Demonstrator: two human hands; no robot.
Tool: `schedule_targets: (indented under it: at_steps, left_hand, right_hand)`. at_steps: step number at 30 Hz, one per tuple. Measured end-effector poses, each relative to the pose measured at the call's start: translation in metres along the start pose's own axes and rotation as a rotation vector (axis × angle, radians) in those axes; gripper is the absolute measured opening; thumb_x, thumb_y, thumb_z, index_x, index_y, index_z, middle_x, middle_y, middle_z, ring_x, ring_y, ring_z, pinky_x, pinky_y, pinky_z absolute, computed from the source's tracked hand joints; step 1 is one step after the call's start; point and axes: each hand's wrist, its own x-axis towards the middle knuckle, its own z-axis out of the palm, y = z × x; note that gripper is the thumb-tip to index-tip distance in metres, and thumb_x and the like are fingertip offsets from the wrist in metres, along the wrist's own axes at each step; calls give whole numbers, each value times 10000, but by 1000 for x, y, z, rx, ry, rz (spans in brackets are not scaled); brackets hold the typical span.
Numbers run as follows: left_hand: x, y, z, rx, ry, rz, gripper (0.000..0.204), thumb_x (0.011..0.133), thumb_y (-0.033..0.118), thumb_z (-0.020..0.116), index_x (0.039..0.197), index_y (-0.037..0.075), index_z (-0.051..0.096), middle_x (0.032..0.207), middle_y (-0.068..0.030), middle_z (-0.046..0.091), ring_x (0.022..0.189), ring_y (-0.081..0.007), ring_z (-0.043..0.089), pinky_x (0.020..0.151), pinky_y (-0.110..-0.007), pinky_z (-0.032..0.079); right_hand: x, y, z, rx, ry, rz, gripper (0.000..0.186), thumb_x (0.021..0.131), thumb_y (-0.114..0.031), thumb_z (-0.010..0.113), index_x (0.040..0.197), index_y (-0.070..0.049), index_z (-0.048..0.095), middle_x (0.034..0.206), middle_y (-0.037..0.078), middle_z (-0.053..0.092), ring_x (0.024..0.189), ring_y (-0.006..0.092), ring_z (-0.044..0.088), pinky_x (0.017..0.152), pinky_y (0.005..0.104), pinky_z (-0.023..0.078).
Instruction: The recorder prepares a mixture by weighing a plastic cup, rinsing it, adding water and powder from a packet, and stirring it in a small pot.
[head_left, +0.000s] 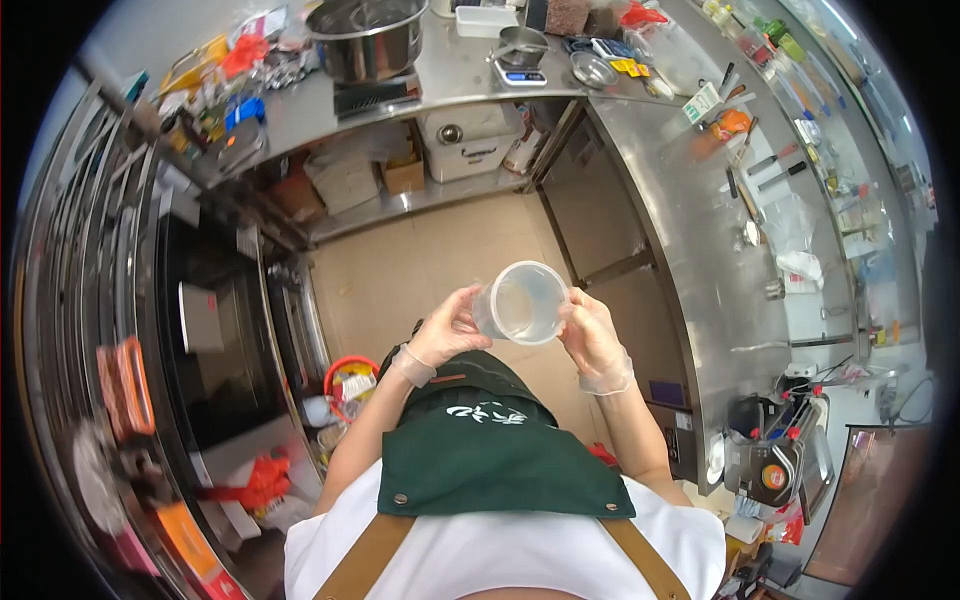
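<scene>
A clear plastic tub point(522, 305), round and open at the top, is held in front of my green apron point(480, 450), tilted so that I look into it. Nothing shows inside it. My left hand point(450, 325) grips its left side, and the fingers of my right hand point(592, 332) pinch the rim on the right. Both hands wear thin see-through gloves that end at the wrists. Beneath the tub lies the tan tiled floor point(400, 265).
Steel counters run ahead and along the right. A large pot point(367, 45) and a small saucepan on a digital scale point(520, 75) stand ahead; knives point(780, 175) lie at right. A red-rimmed bin point(350, 385) stands by my left forearm, beside a dark oven point(215, 310) and racks.
</scene>
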Motion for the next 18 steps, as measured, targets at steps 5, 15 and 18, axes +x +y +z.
schedule_targets:
  at_steps: [5,15,18]
  left_hand:
    - [134,35,-33,35,-58,-45,843,624,131,818,1335,62,370,1044,-133,532,765,-145,606,721,-266,521]
    - [392,39,-12,11,97,58,861,577,187,847,1299,20,408,1082,-100,501,838,-145,519,733,-286,520]
    - [460,39,-2,11,173,126,864,580,177,841,1304,15,400,1088,-104,496,850,-146,516,750,-295,501]
  right_hand:
    - [104,-66,-7,-5,103,-78,119,801,-70,575,908,-29,540,818,22,551,695,91,523,646,225,453]
    - [317,-195,-92,-129,143,-98,268,800,-14,563,1061,-6,504,869,31,558,682,72,528,610,194,458]
    - [379,-235,-121,-219,133,-59,286,800,-20,553,1081,-6,503,870,24,556,678,60,523,598,183,449]
